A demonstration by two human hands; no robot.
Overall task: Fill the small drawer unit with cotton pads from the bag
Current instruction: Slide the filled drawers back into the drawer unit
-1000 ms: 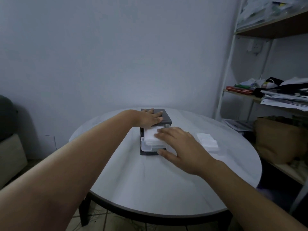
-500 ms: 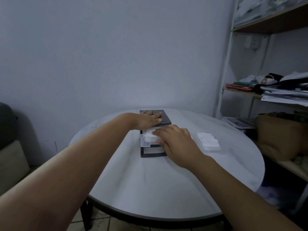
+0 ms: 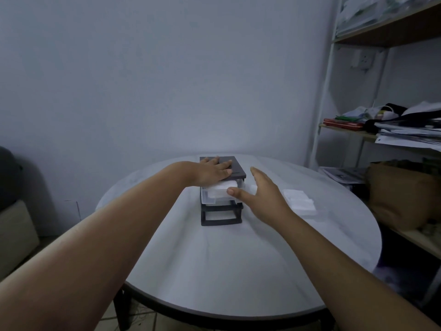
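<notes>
Dark grey plastic made up the small drawer unit [image 3: 235, 166], which stood a little past the middle of the round pale table [image 3: 238, 271], its drawers facing the near edge. The left hand [image 3: 211, 172] lay flat on its lid, fingers straight and holding nothing, apparently steadying it. The clear top drawer [image 3: 212, 198] stuck out a short way toward the near side, with white cotton pads [image 3: 220, 187] heaped inside it. The right hand [image 3: 261, 194] hung just right of that drawer, fingers spread wide and empty, its thumb tip at the drawer's front and seemingly touching it. The drawer's slide ran near to far, so I judged a push toward the far side would close it, and the right hand was the nearer one for that. A loose white stack [image 3: 298, 200] of more pads lay on the table further right, near that same hand; whether a bag wrapped them I couldn't tell. No brand, label or writing could be read anywhere.
</notes>
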